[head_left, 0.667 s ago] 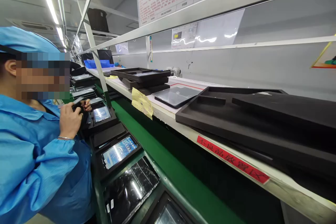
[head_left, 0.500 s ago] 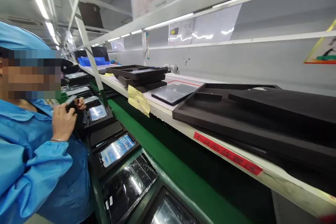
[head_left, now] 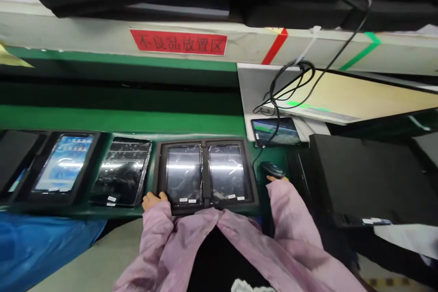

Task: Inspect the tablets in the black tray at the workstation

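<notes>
A black tray [head_left: 205,207] holding two dark tablets, one on the left [head_left: 184,173] and one on the right [head_left: 226,172], lies on the green belt straight in front of me. My left hand [head_left: 153,200] pokes out of a pink sleeve and curls on the tray's near left corner. My right hand [head_left: 274,178] is almost wholly covered by its sleeve. Only its fingertips show, touching a black corded scanner [head_left: 271,169] just right of the tray. Whether they grip the scanner is hidden.
Left of the tray lie a bagged dark tablet [head_left: 123,171] and a lit tablet [head_left: 63,166] in its own tray. A co-worker's blue garment [head_left: 34,246] fills the lower left. A small screen [head_left: 275,131], cables [head_left: 290,86], a big black tray [head_left: 359,178] and a red-labelled shelf edge [head_left: 178,42] surround the spot.
The view has swung from looking left along the line at a co-worker down to the belt in front of me. My two hands and the two-tablet tray have come into view.
</notes>
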